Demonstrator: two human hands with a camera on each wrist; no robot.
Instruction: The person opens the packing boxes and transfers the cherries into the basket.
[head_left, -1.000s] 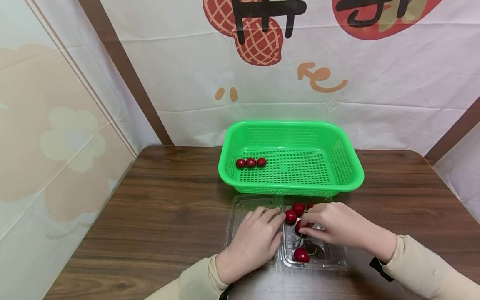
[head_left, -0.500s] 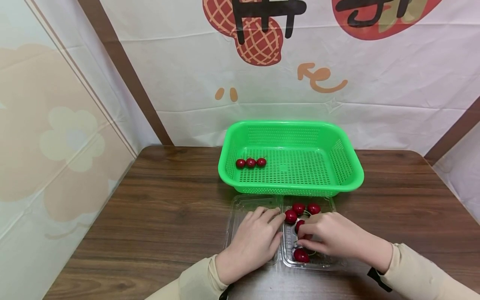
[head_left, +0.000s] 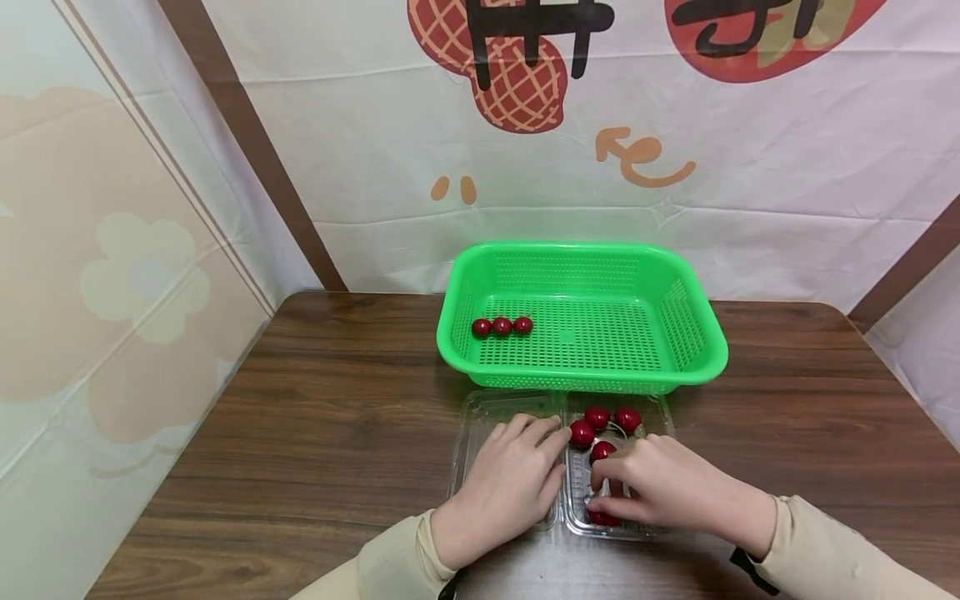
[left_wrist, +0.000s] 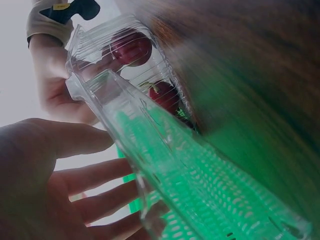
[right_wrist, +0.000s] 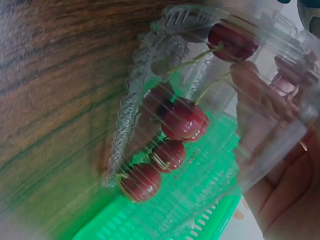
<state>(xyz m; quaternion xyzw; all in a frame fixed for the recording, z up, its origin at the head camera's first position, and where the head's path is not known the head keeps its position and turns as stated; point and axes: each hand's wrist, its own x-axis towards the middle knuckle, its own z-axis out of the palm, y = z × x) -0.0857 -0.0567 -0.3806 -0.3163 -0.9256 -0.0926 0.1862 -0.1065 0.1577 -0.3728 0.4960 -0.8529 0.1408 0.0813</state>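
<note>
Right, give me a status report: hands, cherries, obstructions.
Left hand on box. Right hand at nearest cherry, grip unclear. Three cherries in basket, others in box. No obstruction seen.

Booth-like space (printed cloth walls), wood-grain table.

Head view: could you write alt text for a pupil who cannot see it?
A person's right hand reaches to a cherry in the right half of an open clear container, where at least four more show; the left hand touches the left half. Behind it, a green basket holds three cherries in a row.
</note>
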